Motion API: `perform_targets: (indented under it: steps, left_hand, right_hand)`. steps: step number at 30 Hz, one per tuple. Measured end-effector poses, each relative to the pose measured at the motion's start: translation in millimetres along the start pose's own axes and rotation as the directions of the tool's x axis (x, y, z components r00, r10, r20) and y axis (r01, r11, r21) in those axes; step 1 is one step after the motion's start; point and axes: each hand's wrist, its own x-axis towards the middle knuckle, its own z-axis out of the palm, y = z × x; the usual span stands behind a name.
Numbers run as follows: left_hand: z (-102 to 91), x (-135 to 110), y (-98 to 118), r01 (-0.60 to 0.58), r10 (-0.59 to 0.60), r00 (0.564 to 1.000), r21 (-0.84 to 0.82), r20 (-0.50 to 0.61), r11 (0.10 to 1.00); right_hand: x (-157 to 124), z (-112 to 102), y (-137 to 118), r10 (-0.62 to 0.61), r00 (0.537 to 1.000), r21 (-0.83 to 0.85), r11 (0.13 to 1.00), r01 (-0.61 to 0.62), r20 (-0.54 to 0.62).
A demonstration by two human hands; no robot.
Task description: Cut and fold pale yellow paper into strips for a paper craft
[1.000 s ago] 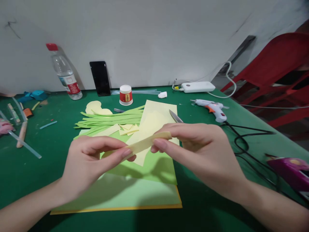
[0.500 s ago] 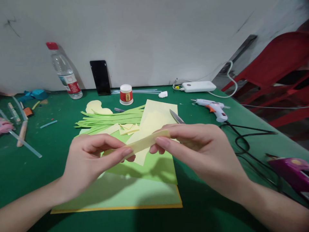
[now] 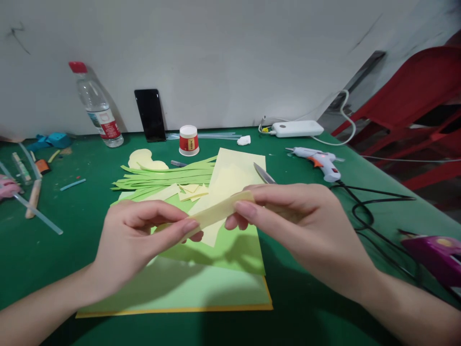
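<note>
A pale yellow paper strip (image 3: 218, 211) is stretched between my two hands, above the stacked sheets. My left hand (image 3: 144, 235) pinches its left end between thumb and fingers. At the other end, my right hand (image 3: 284, 216) grips the strip with thumb and forefinger. Beneath lie a pale yellow sheet (image 3: 241, 166), a green sheet (image 3: 230, 252) and a light mint sheet (image 3: 173, 288). Thin green paper strips (image 3: 169, 175) and small yellow scraps (image 3: 194, 192) rest behind my hands. A pointed metal blade (image 3: 263, 173) shows past my right hand, its other end hidden.
Along the wall stand a water bottle (image 3: 99, 113), a black phone (image 3: 150, 115) and a red-and-white paper cup (image 3: 189, 141). A glue gun (image 3: 319, 161) with a black cable lies at right, near a purple tool (image 3: 434, 257). Behind it sits a white power strip (image 3: 298, 128).
Both hands keep their grip on the yellow strip. The right fingers have shifted very slightly at its right end; the table things have stayed put.
</note>
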Motion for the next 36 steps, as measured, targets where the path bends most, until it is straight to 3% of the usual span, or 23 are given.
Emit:
perform_targets:
  steps: [10,18,36]
  left_hand:
    - [0.9,2,7,0.031,-0.031,0.999,0.009,0.029,0.999]
    - [-3.1,2,11,-0.032,0.029,0.998,0.060,0.053,0.998]
    - [-2.5,3,11,-0.043,0.040,0.998,0.046,0.054,0.998]
  right_hand:
    - [3,2,-5,0.036,0.996,-0.005,0.999,-0.037,-0.078]
    - [0,-1,-7,0.050,0.996,-0.016,0.999,-0.051,-0.068]
    - [0,-2,-8,0.039,0.998,-0.038,0.998,-0.041,-0.048]
